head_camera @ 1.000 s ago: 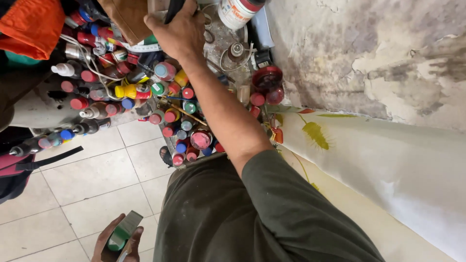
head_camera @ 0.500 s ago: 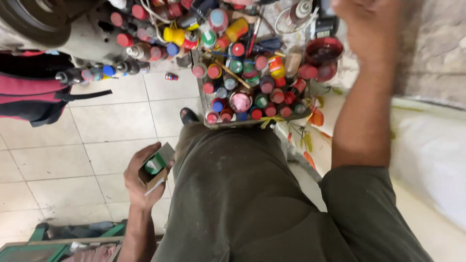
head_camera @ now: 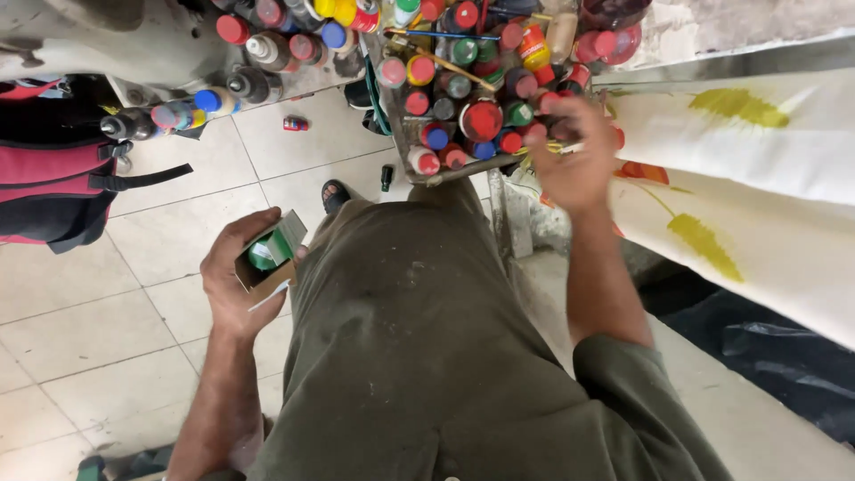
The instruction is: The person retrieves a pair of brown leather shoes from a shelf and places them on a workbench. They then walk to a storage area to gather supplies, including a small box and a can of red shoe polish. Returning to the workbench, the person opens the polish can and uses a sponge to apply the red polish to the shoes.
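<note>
- Cardboard, brown and open at the top: the small box with a green-capped container inside sits in the left hand, fingers wrapped around its sides, low beside the olive-green trousers.
- A second ago the right hand was far up among the clutter at the wall; now it has dropped to the near right corner of the metal tray of red-, blue- and green-capped paint bottles.
- Its fingers are curled and seem to pinch a thin pale stick, though I cannot tell for sure.
- That suggests the reach into the far clutter is over and work has shifted to the tray's edge.
- Room: bare tiled floor lies left of the box; right of the hand, the white cloth painted with yellow leaves is close by.
</note>
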